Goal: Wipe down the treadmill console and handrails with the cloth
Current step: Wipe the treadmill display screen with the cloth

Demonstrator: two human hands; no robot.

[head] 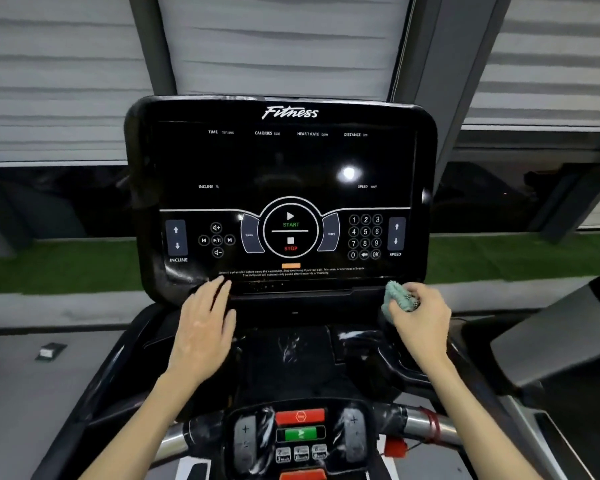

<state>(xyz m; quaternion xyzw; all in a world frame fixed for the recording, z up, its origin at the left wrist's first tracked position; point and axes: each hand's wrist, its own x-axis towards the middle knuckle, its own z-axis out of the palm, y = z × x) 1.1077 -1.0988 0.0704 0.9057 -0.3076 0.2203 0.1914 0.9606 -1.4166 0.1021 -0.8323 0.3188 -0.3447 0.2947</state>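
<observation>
The black treadmill console (pixel 281 161) stands upright ahead, its dark screen showing START, STOP and number keys. My right hand (pixel 421 318) is shut on a bunched pale green cloth (pixel 397 296), pressed against the console's lower right corner. My left hand (pixel 207 322) lies flat with fingers together on the ledge under the screen's lower left, fingertips touching the bezel. Below my wrists runs the silver and black front handrail (pixel 414 426) with a control pad (pixel 300 436) carrying red and green buttons.
A black tray area (pixel 291 355) sits between console and handrail. A red safety cord (pixel 432 427) wraps the handrail's right side. Another grey machine (pixel 548 344) stands at the right. Window blinds and a green strip lie behind the console.
</observation>
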